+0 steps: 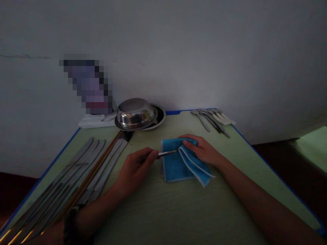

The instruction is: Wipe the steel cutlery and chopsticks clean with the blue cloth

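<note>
My left hand (136,168) is closed around one end of a slim metal utensil (167,153). That utensil points right, and its other end goes into the fold of a blue cloth (175,170), so I cannot tell its kind. Closed on the cloth from the far right side, my right hand (201,149) has its thumb on top and its other fingers mostly behind the fabric. The cloth has pale edges and hangs in a loose fold over the table (158,214).
Several spoons (212,120) lie at the back right. An upturned steel bowl (136,114) rests partly over another dish by the wall. Long metal utensils (74,170) and wooden chopsticks (102,160) lie along the left. A blurred-out upright object (89,86) stands behind white tissue (97,120).
</note>
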### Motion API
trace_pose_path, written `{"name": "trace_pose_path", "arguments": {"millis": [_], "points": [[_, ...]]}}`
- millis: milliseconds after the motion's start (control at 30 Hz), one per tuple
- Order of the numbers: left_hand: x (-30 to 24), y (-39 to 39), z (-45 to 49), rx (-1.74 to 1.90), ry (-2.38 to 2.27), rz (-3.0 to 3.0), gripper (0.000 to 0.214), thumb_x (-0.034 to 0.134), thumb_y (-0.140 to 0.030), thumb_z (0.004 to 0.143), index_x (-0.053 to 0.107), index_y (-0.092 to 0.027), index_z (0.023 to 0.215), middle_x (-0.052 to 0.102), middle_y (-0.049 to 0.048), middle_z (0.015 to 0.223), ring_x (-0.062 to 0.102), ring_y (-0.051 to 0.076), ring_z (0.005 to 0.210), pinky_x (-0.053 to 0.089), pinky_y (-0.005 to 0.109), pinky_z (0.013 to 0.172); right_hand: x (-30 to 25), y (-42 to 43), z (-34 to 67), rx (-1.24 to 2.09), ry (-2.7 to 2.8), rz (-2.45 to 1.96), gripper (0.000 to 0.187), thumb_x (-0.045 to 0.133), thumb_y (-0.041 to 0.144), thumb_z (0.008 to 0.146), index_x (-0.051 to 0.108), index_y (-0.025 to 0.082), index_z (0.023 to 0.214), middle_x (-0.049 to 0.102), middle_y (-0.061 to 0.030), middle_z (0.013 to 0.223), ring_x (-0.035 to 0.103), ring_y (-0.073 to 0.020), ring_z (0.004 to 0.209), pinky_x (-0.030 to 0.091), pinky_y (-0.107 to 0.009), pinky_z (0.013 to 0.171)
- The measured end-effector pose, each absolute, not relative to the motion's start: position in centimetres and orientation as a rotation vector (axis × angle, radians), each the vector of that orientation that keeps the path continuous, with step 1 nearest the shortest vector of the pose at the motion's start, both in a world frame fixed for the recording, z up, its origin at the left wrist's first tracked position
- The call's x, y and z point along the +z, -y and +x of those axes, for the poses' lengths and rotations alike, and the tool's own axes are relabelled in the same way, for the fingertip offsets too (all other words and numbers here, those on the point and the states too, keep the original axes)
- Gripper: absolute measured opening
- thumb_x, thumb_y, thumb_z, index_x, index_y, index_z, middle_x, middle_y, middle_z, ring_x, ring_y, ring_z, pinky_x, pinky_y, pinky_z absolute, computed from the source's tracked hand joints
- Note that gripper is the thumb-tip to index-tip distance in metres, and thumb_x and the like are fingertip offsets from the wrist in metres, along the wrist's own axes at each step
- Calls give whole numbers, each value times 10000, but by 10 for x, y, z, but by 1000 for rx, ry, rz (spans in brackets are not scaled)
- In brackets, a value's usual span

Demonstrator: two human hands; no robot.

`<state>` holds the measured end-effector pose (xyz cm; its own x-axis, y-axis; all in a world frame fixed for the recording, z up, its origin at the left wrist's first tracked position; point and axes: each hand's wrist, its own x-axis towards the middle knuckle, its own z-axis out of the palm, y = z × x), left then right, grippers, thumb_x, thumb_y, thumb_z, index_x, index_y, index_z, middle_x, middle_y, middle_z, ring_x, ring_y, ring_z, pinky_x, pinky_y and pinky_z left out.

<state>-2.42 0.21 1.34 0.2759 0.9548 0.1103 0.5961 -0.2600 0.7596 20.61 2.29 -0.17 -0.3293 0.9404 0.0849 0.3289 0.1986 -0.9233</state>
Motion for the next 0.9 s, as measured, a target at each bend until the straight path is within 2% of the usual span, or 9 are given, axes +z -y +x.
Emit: {"name": "trace_pose_path", "arguments": {"millis": [100, 200, 267, 367, 500, 700, 900], "points": [[13, -4, -26, 770, -1430, 1928, 332, 429, -409, 845, 612, -172, 701, 459, -52, 532, 404, 95, 473, 302, 202, 438, 2, -21, 202, 943, 1885, -1214, 299, 420, 345, 875, 586, 201, 1077, 636, -47, 1017, 582, -157, 926, 430, -323, 841], [13, -5, -26, 747, -1428, 1904, 335, 430, -423, 839, 606, -177, 696, 426, -58, 509, 391, 94, 461, 290, 201, 427, 4, -19, 202, 947, 1909, -1208, 287, 425, 355, 870, 584, 199, 1051, 636, -42, 994, 580, -155, 916, 427, -323, 836], [13, -5, -26, 732, -1424, 1886, 333, 430, -430, 836, 609, -180, 708, 420, -60, 498, 389, 93, 451, 285, 202, 420, 6, -19, 204, 1015, 1928, -1195, 308, 521, 382, 810, 573, 200, 1053, 630, -38, 986, 580, -162, 892, 437, -323, 807], [14, -4, -25, 722, -1433, 1880, 336, 430, -437, 833, 618, -183, 720, 427, -59, 493, 376, 91, 438, 275, 204, 414, 8, -21, 208, 1149, 1948, -1189, 504, 700, 376, 642, 545, 206, 1091, 616, -38, 1014, 572, -181, 896, 444, -332, 790], [15, -3, -25, 730, -1432, 1884, 337, 431, -438, 832, 616, -183, 712, 405, -62, 480, 361, 91, 434, 259, 203, 403, 10, -21, 210, 1238, 1953, -1186, 630, 758, 343, 553, 518, 234, 1126, 608, -27, 1048, 568, -189, 919, 443, -341, 815], [16, -2, -24, 749, -1384, 1880, 313, 448, -413, 831, 595, -176, 689, 403, -61, 485, 374, 88, 437, 278, 193, 399, 9, -19, 205, 1089, 1972, -1218, 499, 714, 354, 623, 546, 237, 1078, 613, -21, 1020, 576, -174, 899, 442, -334, 829], [17, -3, -24, 770, -1375, 1894, 313, 451, -402, 829, 617, -175, 690, 472, -43, 524, 412, 95, 466, 302, 190, 407, 7, -22, 206, 1137, 1999, -1166, 379, 652, 347, 708, 576, 214, 1055, 643, -21, 963, 594, -161, 853, 457, -312, 781]]}}
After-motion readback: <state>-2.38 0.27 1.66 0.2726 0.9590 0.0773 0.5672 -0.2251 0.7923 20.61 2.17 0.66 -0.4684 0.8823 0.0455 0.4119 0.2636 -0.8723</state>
